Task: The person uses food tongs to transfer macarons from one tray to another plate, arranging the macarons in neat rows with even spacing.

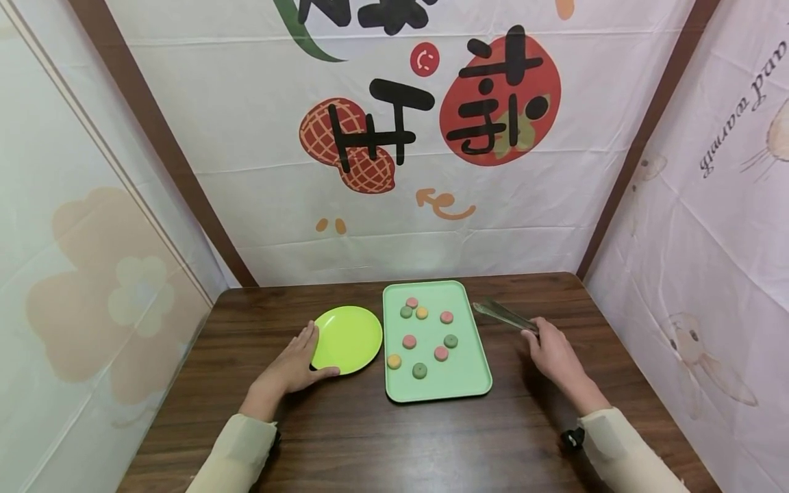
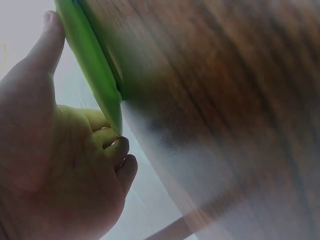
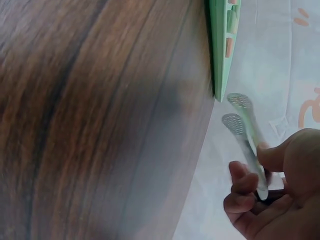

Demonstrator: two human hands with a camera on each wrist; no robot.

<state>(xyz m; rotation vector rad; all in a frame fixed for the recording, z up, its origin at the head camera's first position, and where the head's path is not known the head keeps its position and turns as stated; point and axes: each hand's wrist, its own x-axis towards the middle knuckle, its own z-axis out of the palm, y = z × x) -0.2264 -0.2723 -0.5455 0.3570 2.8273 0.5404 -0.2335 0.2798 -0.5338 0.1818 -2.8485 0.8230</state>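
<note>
At the lower left of the frame, the person's left hand lies against a yellow-green plate, thumb spread away from the fingers so that they span its left rim. The plate rests left of centre, just beside a pale green tray. In the lower middle, the tray carries nine pink, yellow and green macarons; three sit close together near its far edge, and a yellow one is up against its left rim. Off the tray's right side, the right hand pinches metal tongs near their closed end, their tips a little apart and aimed toward the tray.

A push from the left hand could slide the plate into the tray, as they lie so near each other. The clustered macarons might be knocked together if the tongs came in between them, and the one at the rim leaves little room for a tip. Too hard a squeeze could make a round macaron slip out or crack.

The table is dark brown with a wood grain. White panels surround it: a pale flower print on the left, red-and-black lettering prints at upper centre, and a rabbit print on the right.
</note>
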